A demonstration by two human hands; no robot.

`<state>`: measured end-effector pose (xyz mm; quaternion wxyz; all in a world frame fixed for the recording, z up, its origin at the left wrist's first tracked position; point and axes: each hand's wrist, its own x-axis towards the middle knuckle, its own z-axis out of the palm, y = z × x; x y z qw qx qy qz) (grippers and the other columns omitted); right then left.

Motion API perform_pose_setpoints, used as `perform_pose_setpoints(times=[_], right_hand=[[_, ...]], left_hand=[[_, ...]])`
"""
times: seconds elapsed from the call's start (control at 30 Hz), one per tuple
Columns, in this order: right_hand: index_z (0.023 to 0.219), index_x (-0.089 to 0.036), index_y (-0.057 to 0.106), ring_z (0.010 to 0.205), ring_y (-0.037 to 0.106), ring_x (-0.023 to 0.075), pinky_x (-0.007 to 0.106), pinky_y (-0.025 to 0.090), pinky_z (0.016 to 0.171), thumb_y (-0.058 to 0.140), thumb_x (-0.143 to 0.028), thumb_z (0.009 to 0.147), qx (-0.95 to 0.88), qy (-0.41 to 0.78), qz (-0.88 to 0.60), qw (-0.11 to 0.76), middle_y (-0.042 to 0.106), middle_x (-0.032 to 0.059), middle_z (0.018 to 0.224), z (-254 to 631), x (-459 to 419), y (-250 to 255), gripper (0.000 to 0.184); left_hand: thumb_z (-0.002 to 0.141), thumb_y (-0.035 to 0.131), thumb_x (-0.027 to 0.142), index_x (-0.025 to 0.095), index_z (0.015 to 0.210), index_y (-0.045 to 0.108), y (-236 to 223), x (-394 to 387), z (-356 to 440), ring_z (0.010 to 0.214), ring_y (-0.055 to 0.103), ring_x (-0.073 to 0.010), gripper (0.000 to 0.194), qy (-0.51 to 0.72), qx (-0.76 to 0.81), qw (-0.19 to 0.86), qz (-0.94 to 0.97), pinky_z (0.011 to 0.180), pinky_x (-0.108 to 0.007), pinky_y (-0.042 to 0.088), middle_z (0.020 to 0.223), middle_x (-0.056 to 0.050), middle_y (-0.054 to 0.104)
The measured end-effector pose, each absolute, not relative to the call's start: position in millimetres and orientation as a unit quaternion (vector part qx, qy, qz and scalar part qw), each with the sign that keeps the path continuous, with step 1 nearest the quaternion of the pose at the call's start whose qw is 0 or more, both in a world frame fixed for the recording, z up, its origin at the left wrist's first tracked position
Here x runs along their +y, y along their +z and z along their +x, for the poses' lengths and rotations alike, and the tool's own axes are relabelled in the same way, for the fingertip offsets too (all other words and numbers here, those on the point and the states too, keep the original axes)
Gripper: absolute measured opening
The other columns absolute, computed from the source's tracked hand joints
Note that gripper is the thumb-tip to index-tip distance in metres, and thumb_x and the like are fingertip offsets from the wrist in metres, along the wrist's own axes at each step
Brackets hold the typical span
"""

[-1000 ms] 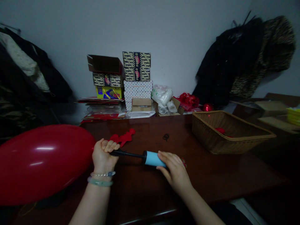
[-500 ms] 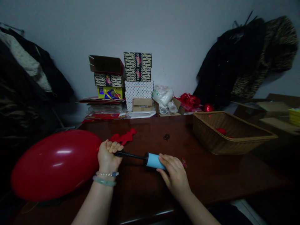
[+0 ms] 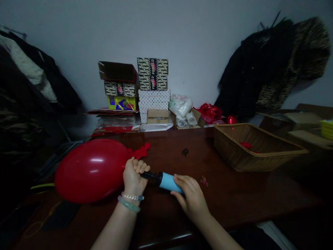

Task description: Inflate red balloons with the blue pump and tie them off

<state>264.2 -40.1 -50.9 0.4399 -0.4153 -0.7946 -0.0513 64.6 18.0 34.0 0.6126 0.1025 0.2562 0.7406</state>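
A large red balloon (image 3: 90, 170) bulges out to the left of my left hand (image 3: 135, 173). That hand is closed around the balloon's neck and the black handle end of a hand pump, where the join between them is hidden. My right hand (image 3: 192, 196) wraps the light blue barrel of the balloon pump (image 3: 170, 183). Little of the pump's black rod shows between the handle and the barrel. Just behind the balloon, a flat red cut-out shape (image 3: 140, 151) lies on the table, partly covered.
A wicker basket (image 3: 260, 156) with something red inside stands at the right of the brown table (image 3: 166, 215). Black bands (image 3: 185, 152) and a small colourful bundle (image 3: 204, 180) lie nearby. Stacked boxes (image 3: 153, 93) and a plastic bag (image 3: 181, 105) line the back.
My left hand has moved right, carrying the balloon with it and pushing the pump's rod into the barrel. The right hand stays nearly in place. More of the table at the left now shows.
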Motion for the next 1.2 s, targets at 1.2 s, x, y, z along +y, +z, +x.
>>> perform_pose_setpoints(times=[1.2], right_hand=[[0.127, -0.020, 0.053, 0.105, 0.062, 0.0261, 0.047, 0.053, 0.089, 0.061, -0.026, 0.089, -0.789, -0.058, -0.400, 0.463, 0.066, 0.0124, 0.118, 261, -41, -49, 0.039]], left_hand=[[0.082, 0.048, 0.018, 0.020, 0.049, 0.023, 32, 17, 66, 0.032, 0.024, -0.0056, 0.041, 0.730, 0.260, 0.621, 0.113, 0.040, -0.021, 0.028, 0.038, 0.008, 0.021]])
